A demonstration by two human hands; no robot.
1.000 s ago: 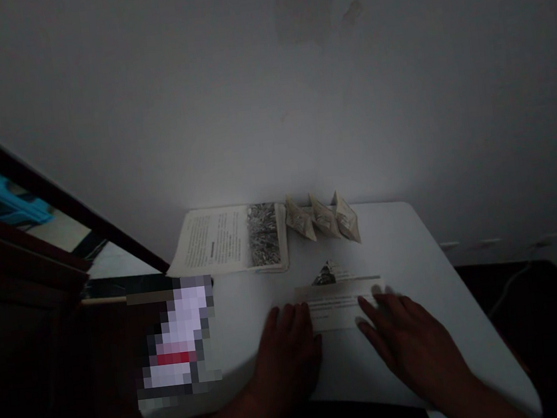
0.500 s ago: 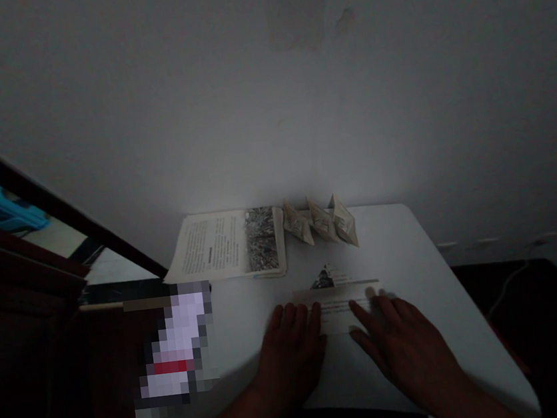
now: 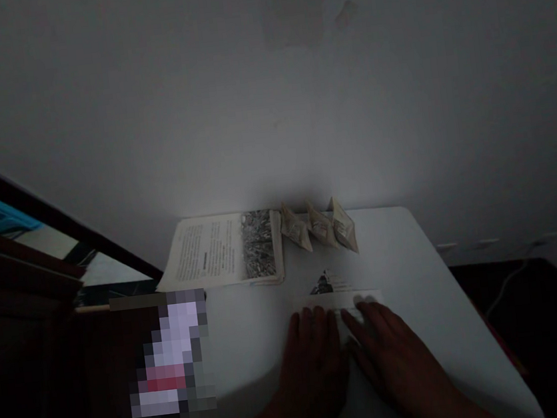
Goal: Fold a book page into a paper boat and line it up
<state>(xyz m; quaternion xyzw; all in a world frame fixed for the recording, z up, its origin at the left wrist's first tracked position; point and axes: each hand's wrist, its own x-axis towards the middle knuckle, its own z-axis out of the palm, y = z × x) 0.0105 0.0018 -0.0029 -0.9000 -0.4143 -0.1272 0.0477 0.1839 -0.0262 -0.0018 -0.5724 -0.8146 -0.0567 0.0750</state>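
A partly folded sheet of printed paper (image 3: 336, 301) lies on the white table, a dark picture and lines of text at its far side. My left hand (image 3: 313, 359) rests flat on its left part, fingers stretched forward. On the right part lies my right hand (image 3: 389, 347), fingers extended and slightly apart, the two hands nearly touching. Both press on the paper without gripping it, and they hide its near part. Behind it stand three folded paper boats, a left one (image 3: 295, 229), a middle one (image 3: 321, 226) and a right one (image 3: 343, 227).
An open book or stack of printed pages (image 3: 207, 250) lies at the table's back left, beside the boats. A pixelated pale oblong (image 3: 173, 345) is at the left edge. The white table (image 3: 245, 320) stands against a grey wall (image 3: 227, 107). A cable (image 3: 509, 287) hangs at right.
My hands have drawn closer together over the paper, the left moving right and both covering more of its near part. The view has shifted slightly.
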